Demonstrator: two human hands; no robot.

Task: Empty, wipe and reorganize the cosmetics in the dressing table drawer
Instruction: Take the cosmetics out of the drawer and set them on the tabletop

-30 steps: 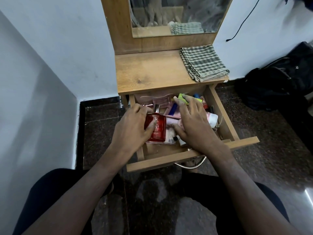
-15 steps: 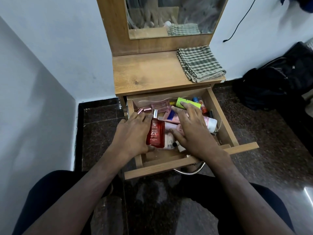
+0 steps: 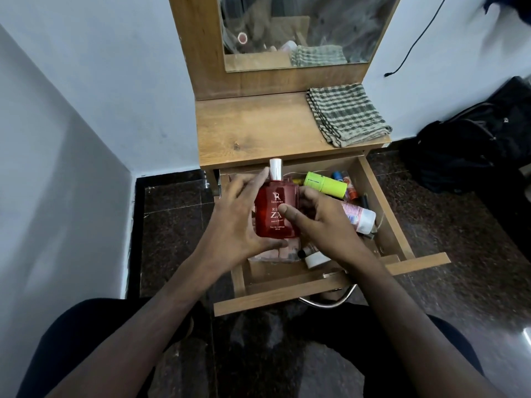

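Observation:
The wooden drawer [image 3: 382, 202] of the dressing table stands pulled out and holds several cosmetics. A red perfume bottle [image 3: 271, 208] with a silver cap is upright above the drawer, held between both hands. My left hand [image 3: 232, 222] grips its left side and bottom. My right hand [image 3: 321, 222] grips its right side, thumb pressed on the label. Behind them lie a lime-green tube [image 3: 326, 183] and a white and pink bottle [image 3: 360, 218]. A small white-capped item [image 3: 314, 259] lies near the drawer's front. Other cosmetics are hidden under my hands.
A folded green checked cloth [image 3: 346, 114] lies on the right of the table top [image 3: 253, 133], below the mirror [image 3: 304, 30]. A black bag [image 3: 471, 145] sits on the dark floor at right. White walls close in on the left. A metal handle [image 3: 327, 303] hangs under the drawer front.
The red perfume bottle has come up out of the drawer and stands upright between both hands. My right hand has moved off the other cosmetics onto the bottle.

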